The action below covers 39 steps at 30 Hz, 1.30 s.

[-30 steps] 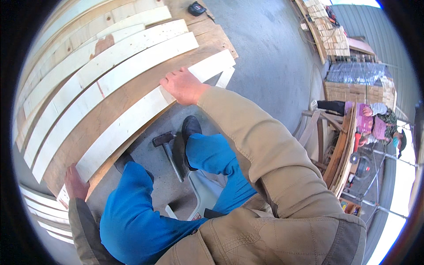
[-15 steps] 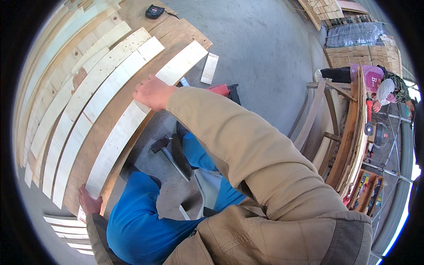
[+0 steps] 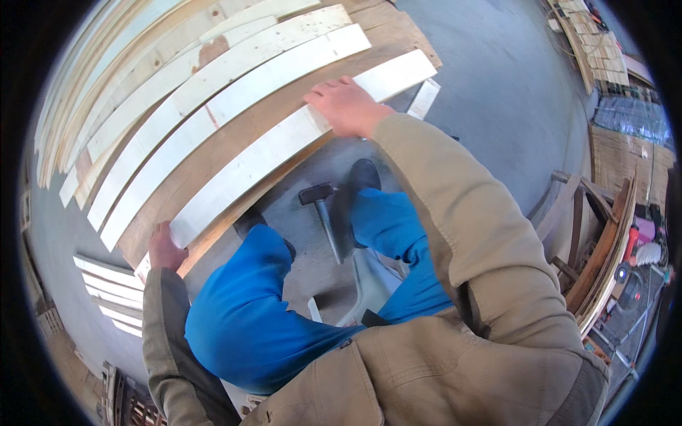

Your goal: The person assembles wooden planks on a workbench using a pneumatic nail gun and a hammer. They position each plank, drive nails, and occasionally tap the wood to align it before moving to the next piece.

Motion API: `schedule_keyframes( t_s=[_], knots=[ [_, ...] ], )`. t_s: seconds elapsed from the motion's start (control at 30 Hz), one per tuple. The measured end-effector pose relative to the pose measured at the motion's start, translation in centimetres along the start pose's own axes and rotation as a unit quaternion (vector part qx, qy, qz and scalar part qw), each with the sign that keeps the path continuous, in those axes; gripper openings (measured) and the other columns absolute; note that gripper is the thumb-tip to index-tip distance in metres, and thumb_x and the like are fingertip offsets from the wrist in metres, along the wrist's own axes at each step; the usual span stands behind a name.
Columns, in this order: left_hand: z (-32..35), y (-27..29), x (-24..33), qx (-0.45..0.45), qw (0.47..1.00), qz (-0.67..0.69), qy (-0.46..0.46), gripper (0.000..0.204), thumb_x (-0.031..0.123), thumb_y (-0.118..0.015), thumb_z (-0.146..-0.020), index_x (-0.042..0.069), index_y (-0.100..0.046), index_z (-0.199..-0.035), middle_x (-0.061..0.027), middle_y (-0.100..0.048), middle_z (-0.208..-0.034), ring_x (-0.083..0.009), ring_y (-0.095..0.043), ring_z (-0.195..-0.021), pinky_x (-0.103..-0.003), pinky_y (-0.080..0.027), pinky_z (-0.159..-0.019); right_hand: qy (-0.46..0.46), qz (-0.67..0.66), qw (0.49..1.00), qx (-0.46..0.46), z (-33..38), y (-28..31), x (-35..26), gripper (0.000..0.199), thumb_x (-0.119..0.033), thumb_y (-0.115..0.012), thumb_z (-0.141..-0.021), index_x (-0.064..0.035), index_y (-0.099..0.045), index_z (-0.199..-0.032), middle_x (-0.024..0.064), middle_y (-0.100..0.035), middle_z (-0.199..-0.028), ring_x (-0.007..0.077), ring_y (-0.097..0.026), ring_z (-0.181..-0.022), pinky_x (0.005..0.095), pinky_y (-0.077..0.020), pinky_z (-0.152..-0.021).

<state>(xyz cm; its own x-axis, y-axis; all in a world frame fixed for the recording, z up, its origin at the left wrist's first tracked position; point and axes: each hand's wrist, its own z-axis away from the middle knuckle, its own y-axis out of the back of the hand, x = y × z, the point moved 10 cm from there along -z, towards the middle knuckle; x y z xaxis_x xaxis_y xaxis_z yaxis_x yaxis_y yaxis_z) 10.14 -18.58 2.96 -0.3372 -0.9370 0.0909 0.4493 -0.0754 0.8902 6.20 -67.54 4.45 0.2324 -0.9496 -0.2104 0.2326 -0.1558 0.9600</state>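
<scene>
A long pale wooden plank (image 3: 249, 163) lies along the near edge of a brown wooden worktop (image 3: 167, 195); its edges look bent in this view. My right hand (image 3: 347, 106) grips it beyond the middle, fingers over the top and the far edge. At the plank's near left end, my left hand (image 3: 166, 248) is closed around the corner, with the thumb along the near side. Two more pale boards (image 3: 234, 99) lie roughly parallel on the worktop, beyond a brown gap. A short pale wood piece (image 3: 424, 99) sticks out beneath the plank's far right end.
Many boards (image 3: 128, 78) are stacked at the far left. A hammer (image 3: 328, 220) stands head up on the floor between my blue-trousered legs. Several pale strips (image 3: 110, 291) lie low on the left. To the right are a curved wooden frame (image 3: 604, 248) and wrapped wood stacks (image 3: 632, 128).
The view has swung left, so the worktop and plank sit further right in the picture. Both hands still hold the plank at about the same places. The tape measure has left the view.
</scene>
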Motion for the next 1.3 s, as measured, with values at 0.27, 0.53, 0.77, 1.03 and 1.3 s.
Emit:
schedule_keyframes(
  t_s=[0.27,0.53,0.77,1.03,1.3],
  knots=[
    [-0.1,0.9,0.2,-0.035,0.999,0.011,0.022,0.072,0.009,-0.090,-0.065,0.003,-0.061,-0.131,-0.0218,-0.064,-0.129,-0.0424,-0.063,-0.124,-0.048,-0.054,-0.105,0.000,-0.004,1.000,-0.013,0.0,-0.1,-0.2,0.054,-0.003,-0.076,-0.081,-0.0136,-0.064,-0.132,0.0095,-0.066,-0.127,0.0306,-0.062,-0.128,0.0482,-0.0427,-0.108],
    [0.5,0.8,0.8,0.014,1.000,-0.004,0.012,0.068,0.010,-0.090,-0.065,0.002,-0.063,-0.127,-0.0187,-0.064,-0.127,-0.0397,-0.064,-0.119,-0.047,-0.054,-0.101,0.013,0.002,0.999,0.041,0.5,-0.3,-0.4,0.052,0.001,-0.071,-0.081,-0.0131,-0.065,-0.131,0.0084,-0.066,-0.124,0.0304,-0.062,-0.121,0.0466,-0.0425,-0.105],
    [1.1,0.1,0.5,0.058,0.998,-0.004,0.011,0.067,0.010,-0.089,-0.068,0.004,-0.061,-0.128,-0.0174,-0.063,-0.125,-0.0400,-0.061,-0.121,-0.049,-0.050,-0.104,-0.007,0.012,0.999,0.041,1.0,-0.8,-0.4,0.057,-0.001,-0.064,-0.087,-0.0130,-0.061,-0.143,0.0100,-0.065,-0.132,0.0309,-0.059,-0.129,0.0484,-0.0378,-0.114],
    [2.1,0.6,1.5,0.063,0.998,-0.008,0.010,0.103,0.015,-0.096,-0.065,0.008,-0.046,-0.155,-0.0205,-0.059,-0.143,-0.0418,-0.054,-0.135,-0.050,-0.044,-0.116,-0.016,-0.004,1.000,0.026,4.2,5.0,2.4,0.082,-0.014,-0.085,-0.078,-0.0110,-0.053,-0.153,0.0156,-0.058,-0.151,0.0352,-0.056,-0.137,0.0500,-0.0427,-0.117],
    [1.0,2.2,8.5,0.058,0.996,0.030,-0.058,0.115,0.021,-0.098,-0.066,0.010,-0.035,-0.162,-0.0201,-0.051,-0.154,-0.0404,-0.046,-0.145,-0.053,-0.034,-0.124,-0.347,-0.098,0.933,0.012,22.1,3.3,17.1,0.067,-0.022,-0.081,-0.086,-0.0031,-0.056,-0.145,0.0208,-0.069,-0.133,0.0402,-0.066,-0.123,0.0485,-0.0535,-0.104]
  ],
)
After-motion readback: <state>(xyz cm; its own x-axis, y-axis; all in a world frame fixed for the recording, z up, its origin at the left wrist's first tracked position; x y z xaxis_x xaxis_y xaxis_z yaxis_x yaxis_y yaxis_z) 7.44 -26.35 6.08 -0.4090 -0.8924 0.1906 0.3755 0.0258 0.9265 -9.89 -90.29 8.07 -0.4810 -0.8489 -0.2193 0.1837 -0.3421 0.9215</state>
